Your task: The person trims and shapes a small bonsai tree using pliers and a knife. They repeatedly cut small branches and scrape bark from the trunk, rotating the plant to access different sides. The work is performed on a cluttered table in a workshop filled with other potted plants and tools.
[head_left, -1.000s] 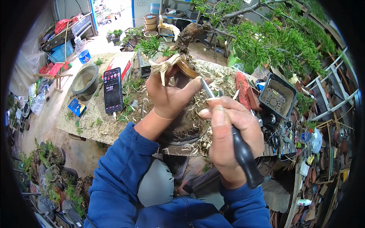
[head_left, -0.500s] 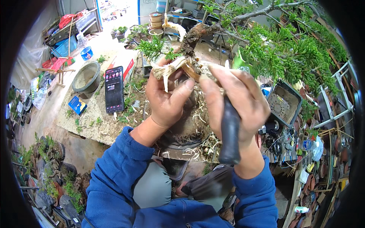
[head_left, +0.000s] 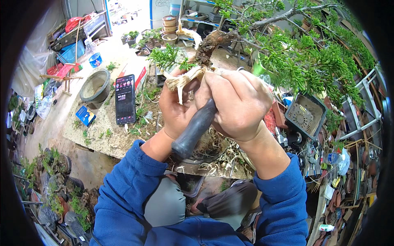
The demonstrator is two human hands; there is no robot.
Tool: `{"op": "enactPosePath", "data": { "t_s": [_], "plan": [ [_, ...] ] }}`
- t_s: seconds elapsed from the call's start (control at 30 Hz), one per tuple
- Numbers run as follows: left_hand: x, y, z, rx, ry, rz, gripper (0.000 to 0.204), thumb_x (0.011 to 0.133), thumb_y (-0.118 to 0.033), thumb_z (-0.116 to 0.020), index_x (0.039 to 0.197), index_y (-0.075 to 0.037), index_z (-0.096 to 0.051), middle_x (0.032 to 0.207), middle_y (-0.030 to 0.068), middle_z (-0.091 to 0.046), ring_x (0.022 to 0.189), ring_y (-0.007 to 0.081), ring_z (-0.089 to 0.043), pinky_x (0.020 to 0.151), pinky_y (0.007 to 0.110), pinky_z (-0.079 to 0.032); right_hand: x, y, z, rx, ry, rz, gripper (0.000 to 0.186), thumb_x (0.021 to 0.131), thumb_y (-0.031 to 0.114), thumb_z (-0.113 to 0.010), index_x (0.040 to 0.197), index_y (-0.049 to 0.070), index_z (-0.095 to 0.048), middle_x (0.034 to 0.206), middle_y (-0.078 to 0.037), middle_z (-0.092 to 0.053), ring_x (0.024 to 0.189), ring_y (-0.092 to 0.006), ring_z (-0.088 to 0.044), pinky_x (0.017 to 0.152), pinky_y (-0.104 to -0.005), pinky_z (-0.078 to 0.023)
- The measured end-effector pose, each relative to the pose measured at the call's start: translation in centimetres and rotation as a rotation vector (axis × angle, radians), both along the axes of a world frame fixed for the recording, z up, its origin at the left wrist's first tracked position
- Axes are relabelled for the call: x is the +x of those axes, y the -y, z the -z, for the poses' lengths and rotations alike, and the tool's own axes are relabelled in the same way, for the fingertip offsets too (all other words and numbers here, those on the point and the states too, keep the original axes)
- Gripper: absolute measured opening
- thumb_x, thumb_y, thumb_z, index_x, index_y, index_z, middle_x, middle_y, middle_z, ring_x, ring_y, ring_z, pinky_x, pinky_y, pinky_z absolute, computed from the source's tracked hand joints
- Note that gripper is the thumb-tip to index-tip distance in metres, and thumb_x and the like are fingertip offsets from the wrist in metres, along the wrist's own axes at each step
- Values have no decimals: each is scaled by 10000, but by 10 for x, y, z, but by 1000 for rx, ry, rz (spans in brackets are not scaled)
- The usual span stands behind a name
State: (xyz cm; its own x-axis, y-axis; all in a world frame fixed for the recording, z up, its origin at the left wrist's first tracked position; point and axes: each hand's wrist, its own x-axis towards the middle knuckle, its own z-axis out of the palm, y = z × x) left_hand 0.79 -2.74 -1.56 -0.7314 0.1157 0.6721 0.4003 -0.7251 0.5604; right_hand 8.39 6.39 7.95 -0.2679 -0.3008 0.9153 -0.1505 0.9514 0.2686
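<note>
Conifer trunk [head_left: 207,50], bark-covered above, with pale stripped wood [head_left: 186,80] at its lower end, held over worktable [head_left: 111,143]. Left hand [head_left: 174,117]: directly below trunk, half closed, cupped around stripped wood. Right hand [head_left: 244,102]: below and right of trunk, fingers curled tight, apparently closed on forward end of black-handled tool [head_left: 193,131]; handle slanting down-left from trunk; working tip hidden, contact with wood impossible to tell. Handling, by judgement: brace wood firmly in left palm; keep left thumb out of tip's path; favour short, light strokes along the grain; steady right fingers against wood to check slips. Containers: round grey pot [head_left: 96,95], left of trunk, inner wall and bottom in view, no contents made out; square black pot [head_left: 305,117], right of and nearer than trunk, slotted base in view; stacked brown pots [head_left: 169,29], beyond trunk to left, contents too small to tell; small dark pots [head_left: 130,41], farther left beyond trunk, green plants [head_left: 132,33] inside; blue-and-white tub [head_left: 95,60], well left of trunk, contents not visible.
</note>
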Motion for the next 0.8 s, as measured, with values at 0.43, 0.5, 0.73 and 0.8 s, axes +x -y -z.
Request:
{"op": "enactPosePath", "data": {
  "t_s": [0.43,0.5,0.73,0.8],
  "plan": [
    [-9,-2,5,-30,-137,-46,720,879,45,-760,1495,53,-387,1436,187,-574,1305,272,-610,1114,399,-510,9,-11,8,-25,-30,-81,236,643,89,-823,860,42,-744,737,-72,-664,624,-249,-668,584,-357,-542],
    [-9,1,3,-2,-136,-2,718,888,36,-761,1498,57,-382,1457,189,-557,1319,275,-600,1129,407,-499,10,-13,9,-24,-31,-104,229,649,77,-822,861,41,-744,735,-73,-664,624,-250,-672,589,-357,-548],
    [-8,7,1,-25,-49,106,743,889,-7,-796,1503,48,-381,1451,195,-565,1333,279,-588,1146,409,-480,11,-18,16,-12,-59,-190,210,712,127,-808,865,25,-706,676,-22,-602,538,-205,-604,498,-321,-467],
    [-8,7,1,5,-37,138,719,895,-16,-787,1496,46,-396,1437,192,-577,1332,280,-590,1146,413,-472,14,-20,19,-25,-39,-199,208,713,122,-803,867,21,-706,676,-27,-605,538,-208,-603,500,-325,-474]
  ]
}}
